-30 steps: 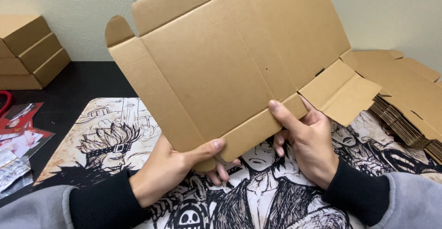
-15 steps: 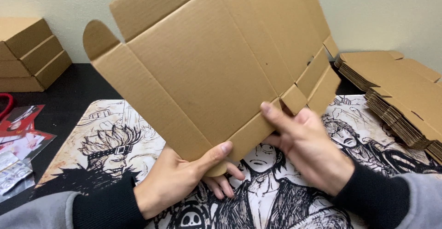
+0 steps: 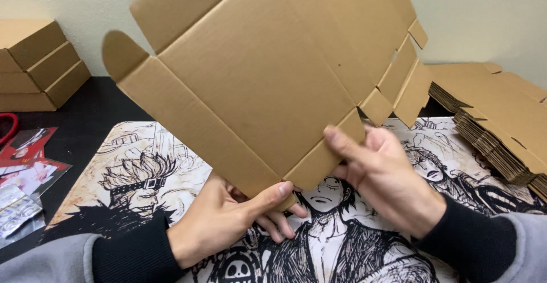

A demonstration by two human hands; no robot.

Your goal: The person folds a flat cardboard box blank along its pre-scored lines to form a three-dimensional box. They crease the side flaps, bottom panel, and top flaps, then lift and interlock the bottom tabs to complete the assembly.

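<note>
The flat cardboard box blank (image 3: 268, 78) is held tilted up above the illustrated mat (image 3: 171, 163) on the tabletop, and it looks light, stiff across its panels but ready to bend at its scored creases, so its lower edge is the sensible place to hold it. The left hand (image 3: 228, 220) pinches that edge with thumb on front, and the right hand (image 3: 387, 180) grips the lower flap. Its long axis runs from lower left to upper right, the rounded tab pointing left.

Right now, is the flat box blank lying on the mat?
No, both hands, left and right, hold the blank up by its lower edge, above the mat.
</note>
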